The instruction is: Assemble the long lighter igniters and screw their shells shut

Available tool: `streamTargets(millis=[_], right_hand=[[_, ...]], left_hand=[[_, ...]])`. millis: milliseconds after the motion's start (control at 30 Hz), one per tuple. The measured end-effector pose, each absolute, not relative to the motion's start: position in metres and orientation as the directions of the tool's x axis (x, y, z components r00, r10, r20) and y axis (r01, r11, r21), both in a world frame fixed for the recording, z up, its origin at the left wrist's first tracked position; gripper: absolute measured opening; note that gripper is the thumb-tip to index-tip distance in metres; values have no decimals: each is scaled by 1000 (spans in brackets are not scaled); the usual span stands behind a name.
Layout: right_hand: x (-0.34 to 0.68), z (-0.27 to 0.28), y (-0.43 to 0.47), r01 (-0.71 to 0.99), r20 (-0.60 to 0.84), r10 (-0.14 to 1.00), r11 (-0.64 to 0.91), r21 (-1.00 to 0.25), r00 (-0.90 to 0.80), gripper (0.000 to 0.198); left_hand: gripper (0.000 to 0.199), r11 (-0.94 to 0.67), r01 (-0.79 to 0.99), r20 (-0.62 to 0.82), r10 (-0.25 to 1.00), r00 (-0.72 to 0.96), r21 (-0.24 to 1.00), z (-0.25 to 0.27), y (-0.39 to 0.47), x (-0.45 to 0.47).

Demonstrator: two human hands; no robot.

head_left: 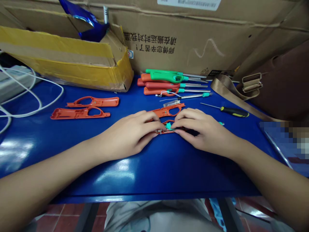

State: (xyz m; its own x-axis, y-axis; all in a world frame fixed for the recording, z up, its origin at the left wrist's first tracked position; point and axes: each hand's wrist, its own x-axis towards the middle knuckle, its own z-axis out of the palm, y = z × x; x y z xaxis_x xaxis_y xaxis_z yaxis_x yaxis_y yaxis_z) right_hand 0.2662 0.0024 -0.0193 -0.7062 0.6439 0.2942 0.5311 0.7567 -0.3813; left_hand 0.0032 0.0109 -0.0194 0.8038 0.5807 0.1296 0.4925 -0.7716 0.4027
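Between my hands lies an orange lighter casing half (166,132), low over the blue table, with a small green trigger (168,125) and thin metal parts in it. My left hand (138,132) pinches the casing's left end. From the right, my right hand (201,129) has its fingers closed at the green trigger and the casing; its fingertips partly cover both. Just behind them rests another orange casing half (162,112), and beyond that a clear tank (172,103). A green tip (221,123) shows behind my right hand.
Two orange casing halves (96,102) lie to the left. Several assembled lighters (164,85) are piled at the back, near a loose metal nozzle (193,96). A screwdriver (234,111) and brown strap (224,88) are at right. Cardboard boxes (91,72) and white cables (36,96) border the table.
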Motion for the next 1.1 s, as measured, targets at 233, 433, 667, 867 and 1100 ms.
streamTargets(millis=[233,433,667,867,1100], right_hand=[[262,-24,0,539,244,742,636,-553,-624,7],[260,-25,-1,535,243,748,627,-566,-618,7],[263,-21,1,531,236,753,616,-582,-614,8],[268,-16,5,540,163,750,591,-599,-640,12],[270,-14,5,537,188,677,696,-477,-711,10]], left_hand=[[25,-774,488,133,577,806,403,-18,11,3],[25,-780,482,146,573,806,399,-18,11,3],[28,-798,478,143,556,819,366,-19,11,2],[31,-815,476,148,543,827,330,-19,12,2],[36,-856,480,146,509,849,191,-20,11,-1]])
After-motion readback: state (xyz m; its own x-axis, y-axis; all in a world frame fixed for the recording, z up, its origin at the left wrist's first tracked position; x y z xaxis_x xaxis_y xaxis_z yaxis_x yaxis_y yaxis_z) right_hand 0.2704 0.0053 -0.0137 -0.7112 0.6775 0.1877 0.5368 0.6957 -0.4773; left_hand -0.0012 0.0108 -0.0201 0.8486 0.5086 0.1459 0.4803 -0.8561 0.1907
